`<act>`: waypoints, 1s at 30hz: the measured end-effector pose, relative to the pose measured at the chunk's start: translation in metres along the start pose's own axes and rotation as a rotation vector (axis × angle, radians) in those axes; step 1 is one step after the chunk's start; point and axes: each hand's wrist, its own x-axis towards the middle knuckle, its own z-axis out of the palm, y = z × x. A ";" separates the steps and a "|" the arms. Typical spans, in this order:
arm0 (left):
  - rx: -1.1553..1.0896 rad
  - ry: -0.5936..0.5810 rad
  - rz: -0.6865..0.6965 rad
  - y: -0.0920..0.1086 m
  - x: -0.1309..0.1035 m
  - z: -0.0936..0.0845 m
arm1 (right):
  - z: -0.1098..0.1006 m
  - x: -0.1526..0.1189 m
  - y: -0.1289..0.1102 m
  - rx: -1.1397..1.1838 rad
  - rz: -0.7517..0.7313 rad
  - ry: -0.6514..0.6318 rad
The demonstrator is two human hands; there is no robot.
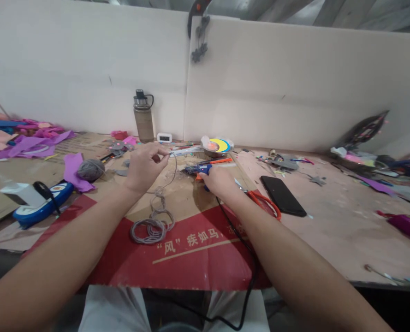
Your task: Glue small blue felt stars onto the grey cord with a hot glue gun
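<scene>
My left hand [145,167] is closed in a pinch on a strand of grey yarn [151,230], held above the cardboard. From those fingers the yarn hangs down and lies in loose loops on the red part of the cardboard sheet [205,272]. Wrapped round a blue glue gun [205,169] with an orange trigger is my right hand [220,180]. The gun's nozzle points left, and its black cord runs down over the cardboard's front edge. Orange-handled scissors [265,203] lie beside my right forearm, partly hidden by it. A ball of grey yarn [91,169] rests to the left.
A black phone [282,196] lies right of the scissors. At the back stand a water bottle [144,117], a small white clock [164,138] and a metal bowl [214,152]. A blue power strip [44,205] with a charger and purple scraps [76,173] sit left.
</scene>
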 end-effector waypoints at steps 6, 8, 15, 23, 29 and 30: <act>0.027 -0.025 0.104 0.004 -0.005 0.003 | -0.013 -0.019 -0.036 0.748 -0.256 0.254; 0.036 -0.042 0.089 0.007 -0.007 0.004 | -0.009 -0.023 -0.049 1.076 -0.235 0.121; -0.246 -0.192 -0.231 0.014 -0.014 0.013 | -0.004 -0.024 -0.058 1.171 -0.191 0.068; -0.603 -0.268 -0.485 0.026 -0.012 0.015 | -0.006 -0.023 -0.051 0.945 -0.245 0.229; -0.521 -0.272 -0.476 0.028 -0.012 0.010 | -0.009 -0.026 -0.051 0.853 -0.256 0.301; -0.521 -0.266 -0.481 0.029 -0.011 0.010 | -0.008 -0.027 -0.051 0.836 -0.259 0.311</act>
